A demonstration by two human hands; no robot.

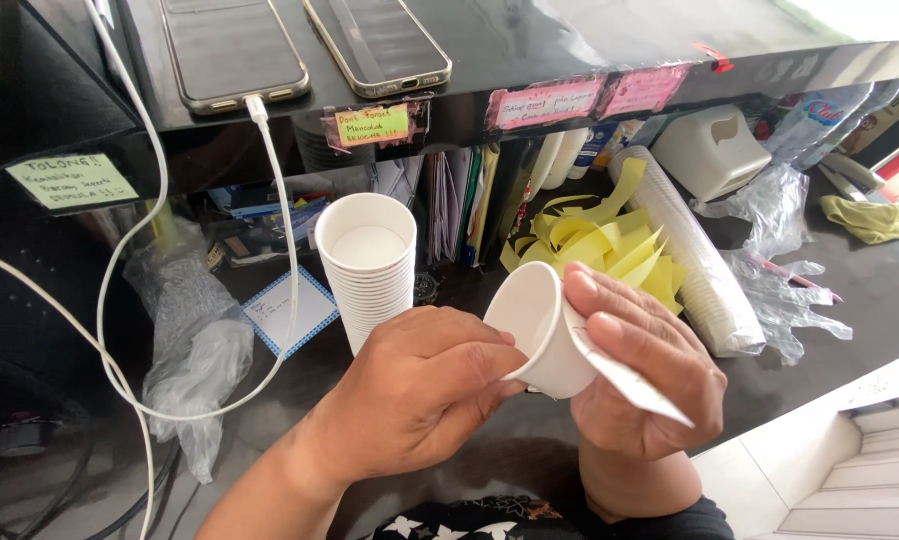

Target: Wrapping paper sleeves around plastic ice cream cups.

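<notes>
Black counter; cup between both hands.

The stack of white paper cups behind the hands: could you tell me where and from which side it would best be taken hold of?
Probably around the stack of white paper cups at its mid wall, coming from the front. It stands upright, mouth up, and its round tapered wall suits an encircling grip. The left hand is nearest; a white cable hangs close on its left and files stand behind.

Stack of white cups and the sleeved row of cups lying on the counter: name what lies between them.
In the head view, yellow paper strips lie between the cup stack and the sleeved cup row.
</notes>
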